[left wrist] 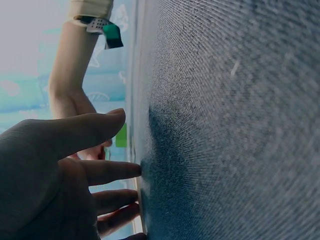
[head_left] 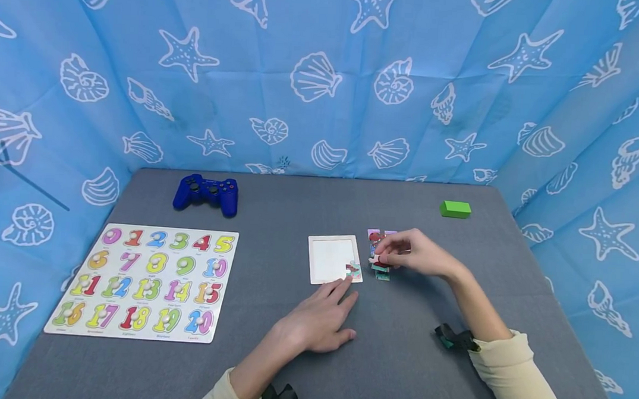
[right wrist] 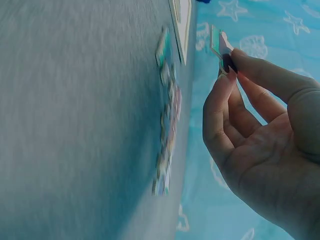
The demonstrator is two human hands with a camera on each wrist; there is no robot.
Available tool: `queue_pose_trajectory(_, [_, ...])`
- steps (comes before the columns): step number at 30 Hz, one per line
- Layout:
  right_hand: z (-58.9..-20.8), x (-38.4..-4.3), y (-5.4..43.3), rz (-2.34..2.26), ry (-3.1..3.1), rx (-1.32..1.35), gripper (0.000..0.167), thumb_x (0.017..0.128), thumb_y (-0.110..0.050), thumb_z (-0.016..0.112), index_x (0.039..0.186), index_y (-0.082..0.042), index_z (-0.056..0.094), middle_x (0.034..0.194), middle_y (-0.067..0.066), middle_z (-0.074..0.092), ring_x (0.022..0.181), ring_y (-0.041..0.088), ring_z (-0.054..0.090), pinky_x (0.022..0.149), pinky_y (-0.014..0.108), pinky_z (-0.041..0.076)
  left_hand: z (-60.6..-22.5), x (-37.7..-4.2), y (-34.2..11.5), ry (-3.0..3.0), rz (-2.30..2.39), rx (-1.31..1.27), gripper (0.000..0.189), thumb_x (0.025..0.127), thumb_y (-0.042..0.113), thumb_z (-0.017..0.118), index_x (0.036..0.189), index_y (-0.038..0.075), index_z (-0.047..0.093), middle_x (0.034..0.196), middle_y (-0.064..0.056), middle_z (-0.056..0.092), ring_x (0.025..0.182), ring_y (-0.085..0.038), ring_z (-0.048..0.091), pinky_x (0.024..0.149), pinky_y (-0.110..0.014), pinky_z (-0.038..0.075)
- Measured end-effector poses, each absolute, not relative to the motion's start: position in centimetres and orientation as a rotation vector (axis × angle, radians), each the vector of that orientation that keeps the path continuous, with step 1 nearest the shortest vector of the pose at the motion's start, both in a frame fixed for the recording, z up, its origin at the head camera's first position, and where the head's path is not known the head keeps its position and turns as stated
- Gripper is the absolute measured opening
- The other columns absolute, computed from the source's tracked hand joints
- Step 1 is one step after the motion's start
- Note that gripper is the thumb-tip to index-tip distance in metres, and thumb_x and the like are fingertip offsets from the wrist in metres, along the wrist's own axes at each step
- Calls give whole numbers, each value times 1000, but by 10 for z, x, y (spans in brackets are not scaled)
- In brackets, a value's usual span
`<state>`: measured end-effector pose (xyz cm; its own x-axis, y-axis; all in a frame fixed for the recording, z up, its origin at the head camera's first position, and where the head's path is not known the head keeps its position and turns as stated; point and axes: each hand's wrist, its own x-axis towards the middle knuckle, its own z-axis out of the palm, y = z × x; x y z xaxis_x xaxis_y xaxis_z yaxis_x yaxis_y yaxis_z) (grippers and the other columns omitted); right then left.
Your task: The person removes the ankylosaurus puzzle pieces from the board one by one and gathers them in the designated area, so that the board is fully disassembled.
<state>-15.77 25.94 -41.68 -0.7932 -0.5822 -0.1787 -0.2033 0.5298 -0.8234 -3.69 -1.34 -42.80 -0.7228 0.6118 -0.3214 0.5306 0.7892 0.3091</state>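
Observation:
A white square puzzle tray [head_left: 328,256] lies flat near the middle of the table, with one colourful puzzle piece [head_left: 353,270] in its lower right corner. My left hand [head_left: 316,321] lies palm down in front of it, fingers extended and fingertips at the tray's near edge. Between thumb and fingertips, my right hand [head_left: 421,253] pinches a puzzle piece [right wrist: 219,47], raised above the table in the right wrist view. Below it, several loose puzzle pieces [right wrist: 170,110] lie right of the tray; the right hand partly hides them in the head view.
To the left lies a white number board [head_left: 147,282] with coloured knobbed numerals. A blue game controller [head_left: 206,194] sits at the back left, and a green block [head_left: 455,209] at the back right. Behind the grey table [head_left: 398,358] hangs a blue shell-patterned curtain [head_left: 349,123].

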Motion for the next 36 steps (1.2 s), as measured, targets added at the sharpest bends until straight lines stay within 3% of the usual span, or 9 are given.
queue_pose_trajectory(15, [-419,-154,299,-1043,2298,-568,12,102,-3,72,112,0,78,101,13,78,83,6,64,74,25,57,-426,-36,-15,2577,298,860,71,108,50,62,168,16,43,184,-3,19,169,-22,26,137,-40,31])
queue_pose_trajectory(28, [-425,-147,291,-910,2492,-569,6,99,-6,78,104,-5,81,94,5,79,74,5,60,66,21,51,-427,-44,-25,2502,460,862,74,110,44,60,170,8,35,184,-4,20,171,-21,22,138,-37,27])
queue_pose_trajectory(36, [-429,-145,278,-978,2499,-657,4,99,-9,79,102,-9,82,92,2,79,72,4,59,64,21,50,-424,-48,-31,2469,552,879,72,110,41,61,168,5,38,181,-8,29,169,-25,28,138,-40,28])
